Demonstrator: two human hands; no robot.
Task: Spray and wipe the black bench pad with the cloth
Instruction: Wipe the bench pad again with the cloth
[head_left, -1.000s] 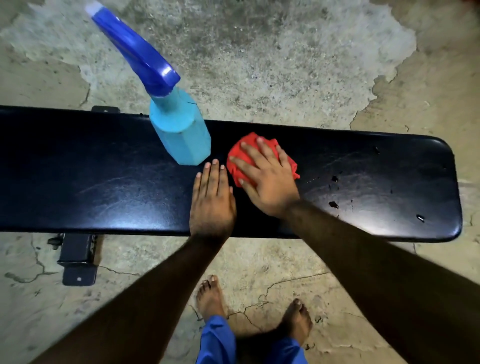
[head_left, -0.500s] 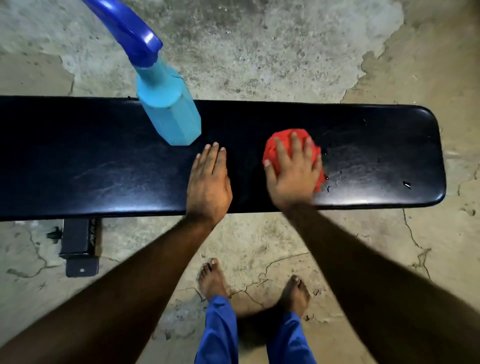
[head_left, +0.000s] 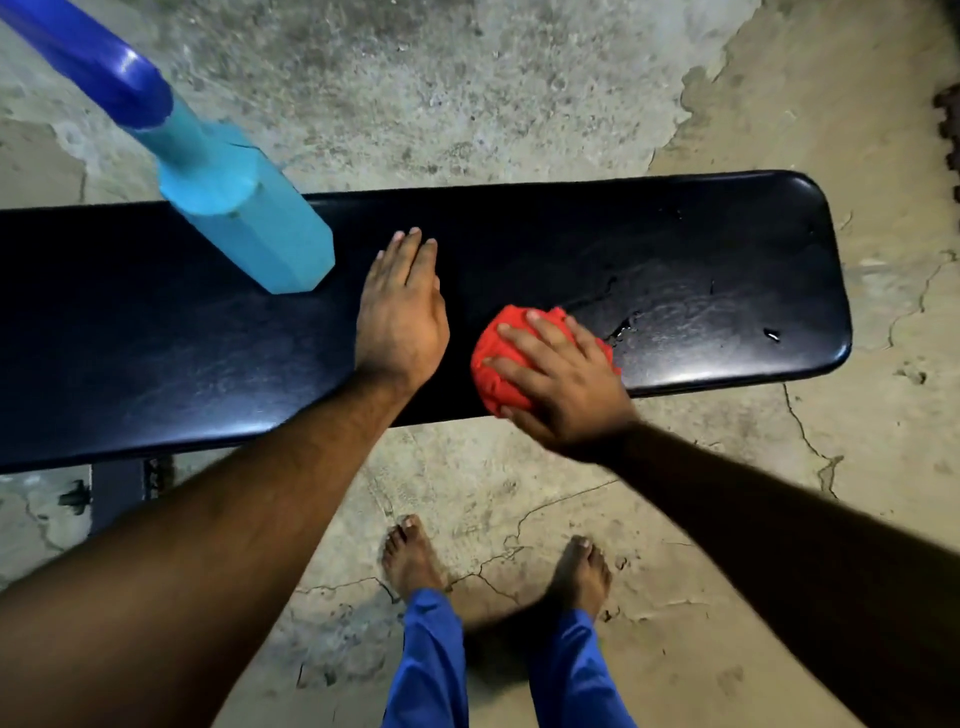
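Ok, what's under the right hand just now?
The bunched red cloth lies under the right hand, pressed onto the black bench pad. The pad surface beneath the cloth is covered, so its wetness cannot be seen.

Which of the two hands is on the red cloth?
The right hand: its fingers press down on the bunched red cloth near the pad's front edge. The left hand lies flat on the bare black bench pad.

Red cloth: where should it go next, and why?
Probably slide the red cloth under the right hand toward the pad's right end: droplets and a wet streak still sit there on the black bench pad. The left hand rests flat, bracing.
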